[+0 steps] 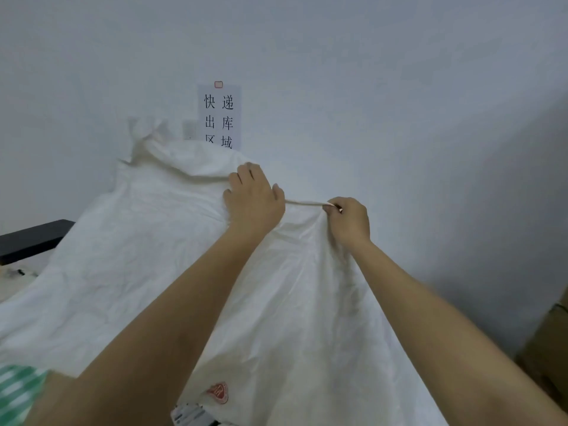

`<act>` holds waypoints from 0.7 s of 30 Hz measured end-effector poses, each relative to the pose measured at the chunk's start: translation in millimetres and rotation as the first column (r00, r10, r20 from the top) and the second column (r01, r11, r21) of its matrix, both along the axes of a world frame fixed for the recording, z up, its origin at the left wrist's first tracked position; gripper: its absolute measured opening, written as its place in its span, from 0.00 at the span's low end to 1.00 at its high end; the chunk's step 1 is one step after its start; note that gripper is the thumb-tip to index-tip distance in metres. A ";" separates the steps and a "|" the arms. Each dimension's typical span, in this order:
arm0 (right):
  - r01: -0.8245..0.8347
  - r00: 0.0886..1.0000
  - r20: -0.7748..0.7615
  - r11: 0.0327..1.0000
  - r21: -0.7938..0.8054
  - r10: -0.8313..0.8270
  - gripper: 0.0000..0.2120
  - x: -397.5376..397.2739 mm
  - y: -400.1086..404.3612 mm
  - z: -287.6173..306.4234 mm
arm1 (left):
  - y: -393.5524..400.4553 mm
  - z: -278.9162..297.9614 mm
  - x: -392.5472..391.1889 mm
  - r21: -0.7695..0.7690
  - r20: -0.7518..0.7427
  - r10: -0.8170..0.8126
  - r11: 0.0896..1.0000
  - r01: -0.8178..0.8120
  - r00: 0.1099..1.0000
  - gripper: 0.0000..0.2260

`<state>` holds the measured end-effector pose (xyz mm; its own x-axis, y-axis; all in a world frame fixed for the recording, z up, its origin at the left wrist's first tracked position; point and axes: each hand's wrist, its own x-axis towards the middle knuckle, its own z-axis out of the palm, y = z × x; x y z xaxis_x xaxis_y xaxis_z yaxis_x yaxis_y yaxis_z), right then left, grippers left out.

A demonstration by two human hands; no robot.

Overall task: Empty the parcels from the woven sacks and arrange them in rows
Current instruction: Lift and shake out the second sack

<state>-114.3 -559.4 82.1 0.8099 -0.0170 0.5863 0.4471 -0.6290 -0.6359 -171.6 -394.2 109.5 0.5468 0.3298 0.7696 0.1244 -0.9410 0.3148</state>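
Two hands grip a white sack (held up before a wall): left hand clutches its top, right hand pinches the hem.

Two bare forearms, no sleeves or jewellery, green-and-white striped garment at lower left edge.

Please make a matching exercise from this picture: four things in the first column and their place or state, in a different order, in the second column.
Things:
1. left hand
2. right hand
3. paper sign
4. red stamp

Place or state:
A. stuck on the wall
B. printed near the bottom of the white sack
C. pinches a taut cord
D. grips the sack's upper edge

Pairs: 1-D, 2-C, 3-A, 4-B
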 end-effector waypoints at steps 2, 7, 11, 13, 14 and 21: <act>-0.016 1.000 0.000 1.000 -0.007 0.016 0.12 -2.5 4.8 -3.4 | -4.5 -8.9 -0.7 -0.007 -0.089 -0.101 0.995 0.101 0.991 0.31; -0.060 0.998 0.008 0.998 -0.009 0.060 0.13 -10.7 16.0 -10.5 | -14.8 -22.6 4.5 0.160 -0.371 -0.159 0.960 0.231 0.915 0.24; -0.133 0.989 -0.044 0.974 0.181 0.143 0.07 -16.4 12.6 -23.3 | -13.5 -32.2 17.7 0.104 -0.317 -0.262 0.946 0.308 0.912 0.11; -0.176 0.965 -0.134 0.936 0.304 0.225 0.10 -17.2 -1.8 -35.5 | -14.1 -39.2 20.8 0.103 -0.233 -0.322 0.930 0.352 0.918 0.08; -0.166 0.951 -0.199 0.936 0.311 0.235 0.20 -15.7 -12.5 -43.9 | -13.6 -41.5 21.7 0.091 -0.192 -0.345 0.926 0.367 0.918 0.06; -0.092 0.680 -0.733 0.993 -0.067 0.014 0.73 -8.6 -93.0 -105.2 | -15.2 -49.5 27.6 0.094 -0.046 -0.429 0.897 0.432 0.902 0.03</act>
